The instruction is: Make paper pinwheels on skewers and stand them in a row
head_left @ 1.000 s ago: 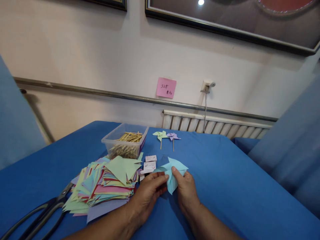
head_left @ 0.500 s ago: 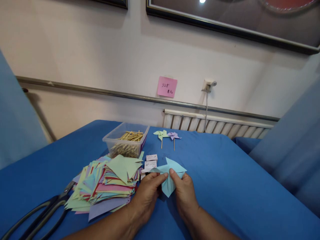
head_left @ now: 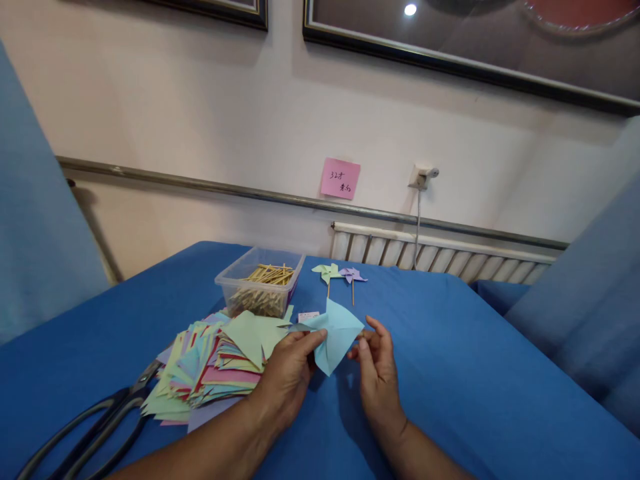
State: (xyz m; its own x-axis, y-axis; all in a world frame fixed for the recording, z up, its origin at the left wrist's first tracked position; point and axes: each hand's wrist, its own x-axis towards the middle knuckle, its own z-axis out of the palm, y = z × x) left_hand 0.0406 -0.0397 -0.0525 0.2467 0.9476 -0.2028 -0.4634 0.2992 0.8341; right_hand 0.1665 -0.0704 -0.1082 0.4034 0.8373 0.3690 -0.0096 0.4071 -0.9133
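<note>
The blue paper pinwheel is located between the two hands, raised above the worktop. Its blades spread around the centre; no single long axis is apparent. The left hand is nearer the centre, pinching the paper with the thumb on the visible face. The right hand is positioned just beside the right blade tip, fingers partly curled; whether it grips anything cannot be determined.

folded paper: light blue | pinwheels: pale green, lilac | tablecloth: blue | note: pink
</note>
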